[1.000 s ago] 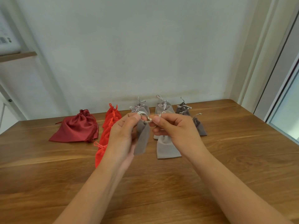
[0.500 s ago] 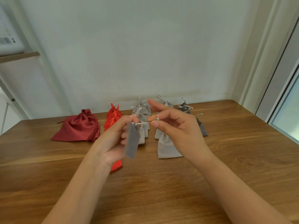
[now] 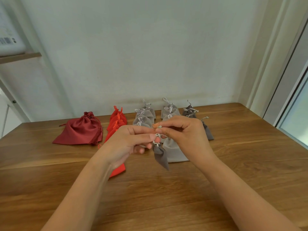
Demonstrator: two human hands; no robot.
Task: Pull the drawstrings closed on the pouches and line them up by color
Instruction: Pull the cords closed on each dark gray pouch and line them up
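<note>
Dark grey pouch (image 3: 160, 157) held above the table (image 3: 233, 180), in front of the grey rows (image 3: 145, 114). The left grip (image 3: 126, 140) pinches the drawstring (image 3: 157, 135) just above the pouch's neck. The right grip (image 3: 185, 135) pinches the cord's upper end, fingers curled. Compared with half a second earlier, the grips have drawn together, the neck is gathered, and the pouch hangs tilted between them rather than flat under the left one.

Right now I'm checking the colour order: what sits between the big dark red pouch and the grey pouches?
In the head view, a row of bright red pouches lies between the dark red pouch and the grey pouches.
</note>
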